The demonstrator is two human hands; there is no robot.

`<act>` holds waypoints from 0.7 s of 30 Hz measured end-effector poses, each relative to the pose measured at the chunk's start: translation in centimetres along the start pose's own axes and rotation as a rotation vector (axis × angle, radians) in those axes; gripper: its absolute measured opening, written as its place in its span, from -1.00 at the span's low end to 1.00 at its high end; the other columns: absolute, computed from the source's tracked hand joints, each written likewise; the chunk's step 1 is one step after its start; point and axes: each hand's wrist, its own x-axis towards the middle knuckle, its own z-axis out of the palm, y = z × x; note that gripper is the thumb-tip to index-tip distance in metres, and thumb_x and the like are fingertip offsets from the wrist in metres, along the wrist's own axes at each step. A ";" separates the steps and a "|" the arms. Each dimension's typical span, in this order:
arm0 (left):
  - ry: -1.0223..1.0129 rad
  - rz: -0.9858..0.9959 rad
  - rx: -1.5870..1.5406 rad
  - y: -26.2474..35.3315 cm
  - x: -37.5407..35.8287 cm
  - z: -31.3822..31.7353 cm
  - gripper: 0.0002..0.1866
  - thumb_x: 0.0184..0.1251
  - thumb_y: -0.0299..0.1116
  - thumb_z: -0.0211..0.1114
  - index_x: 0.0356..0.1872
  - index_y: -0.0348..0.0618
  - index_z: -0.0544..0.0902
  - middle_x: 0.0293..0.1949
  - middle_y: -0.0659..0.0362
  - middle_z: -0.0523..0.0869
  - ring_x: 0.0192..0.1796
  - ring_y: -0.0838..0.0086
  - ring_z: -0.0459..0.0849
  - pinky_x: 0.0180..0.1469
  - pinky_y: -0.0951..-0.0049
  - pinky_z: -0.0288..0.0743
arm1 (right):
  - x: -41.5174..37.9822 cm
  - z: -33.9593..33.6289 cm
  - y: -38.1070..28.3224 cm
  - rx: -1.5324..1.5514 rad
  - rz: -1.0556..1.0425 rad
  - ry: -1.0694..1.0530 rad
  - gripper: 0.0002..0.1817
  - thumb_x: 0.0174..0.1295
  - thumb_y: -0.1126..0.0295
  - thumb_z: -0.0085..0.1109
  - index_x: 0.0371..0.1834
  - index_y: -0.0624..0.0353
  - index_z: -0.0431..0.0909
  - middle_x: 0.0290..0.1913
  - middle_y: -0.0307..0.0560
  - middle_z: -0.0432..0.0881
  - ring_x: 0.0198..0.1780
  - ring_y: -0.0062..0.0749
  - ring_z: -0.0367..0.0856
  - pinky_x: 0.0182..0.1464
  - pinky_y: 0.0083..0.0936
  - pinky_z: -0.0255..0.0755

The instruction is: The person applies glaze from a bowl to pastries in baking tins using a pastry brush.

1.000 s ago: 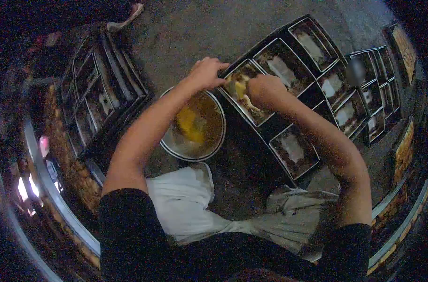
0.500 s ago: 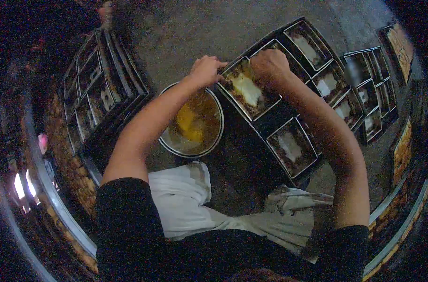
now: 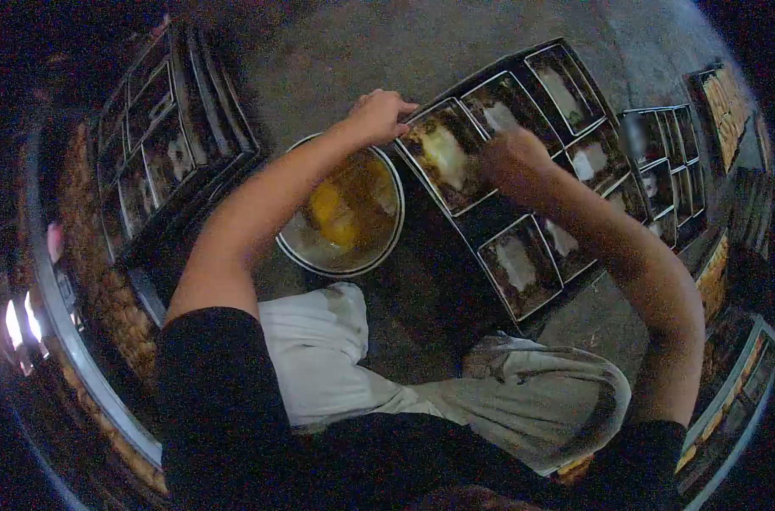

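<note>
My left hand (image 3: pixel 380 117) holds the near-left corner of a dark set of joined baking pans (image 3: pixel 466 215), thumb and forefinger at the rim. My right hand (image 3: pixel 517 162), closed and smeared by motion, is over the right side of the corner pan (image 3: pixel 443 157). What it holds, if anything, is hidden. That pan's bottom has a shiny yellowish patch; other pans in the set show pale, duller patches among brown stains. Below my left forearm stands a round white-rimmed bucket (image 3: pixel 396 230) with brownish liquid and a bright yellow lump (image 3: pixel 332 217) in it.
Stacked pan sets (image 3: pixel 170 162) stand at the left beside a woven-looking brown surface (image 3: pixel 119 315). Another pan set (image 3: pixel 668 162) lies on the grey floor (image 3: pixel 336 43) at the right. Farther right is a tan slab (image 3: pixel 728 111). My legs in pale trousers (image 3: pixel 319 358) are below.
My right hand has moved down and right across the corner pan, toward me. My left hand stays at the pan corner. The view has shifted slightly.
</note>
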 end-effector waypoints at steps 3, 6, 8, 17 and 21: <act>-0.017 0.039 0.010 -0.1 0.0 -0.4 -0.53 0.02 -0.16 0.30 0.06 0.32 0.53 -0.18 0.05 0.57 -0.04 0.12 0.51 -0.03 0.09 0.43 | 3.6 -0.4 2.2 0.037 0.100 0.142 -0.85 0.05 0.36 0.09 -0.52 0.15 0.62 -0.50 -0.07 0.63 -0.39 -0.27 0.66 -0.41 -0.35 0.54; -0.007 0.064 0.034 -0.1 -0.1 -0.5 -0.54 0.03 -0.16 0.29 0.05 0.31 0.54 -0.17 0.06 0.56 -0.02 0.12 0.48 0.00 0.11 0.41 | 5.5 -0.1 2.7 -0.002 0.064 0.168 -0.85 0.06 0.37 0.08 -0.52 0.15 0.61 -0.47 -0.06 0.64 -0.38 -0.25 0.66 -0.39 -0.34 0.55; 0.039 0.050 0.006 0.0 -0.4 -0.2 -0.55 0.03 -0.17 0.29 0.05 0.30 0.54 -0.17 0.06 0.56 0.00 0.12 0.46 0.02 0.13 0.40 | 4.7 -0.5 1.6 0.050 0.106 0.114 -0.86 0.05 0.38 0.08 -0.52 0.15 0.61 -0.46 -0.07 0.64 -0.37 -0.25 0.66 -0.38 -0.34 0.55; 0.024 0.034 0.057 0.9 -0.7 -0.9 -0.54 0.03 -0.17 0.29 0.06 0.26 0.54 -0.19 0.07 0.56 -0.01 0.12 0.47 0.03 0.13 0.38 | 4.1 4.5 0.8 0.229 -0.234 -0.034 -0.84 0.01 0.32 0.12 -0.47 0.16 0.62 -0.42 0.07 0.62 -0.32 -0.08 0.64 -0.34 -0.26 0.52; -0.077 -0.019 0.043 0.3 0.2 -0.3 -0.50 0.00 -0.16 0.32 0.08 0.26 0.52 -0.10 0.06 0.54 0.07 0.13 0.42 0.10 0.13 0.34 | 3.0 1.7 2.8 0.293 0.087 0.034 -0.80 -0.02 0.27 0.15 -0.45 0.16 0.62 -0.42 0.06 0.62 -0.31 -0.07 0.63 -0.31 -0.27 0.53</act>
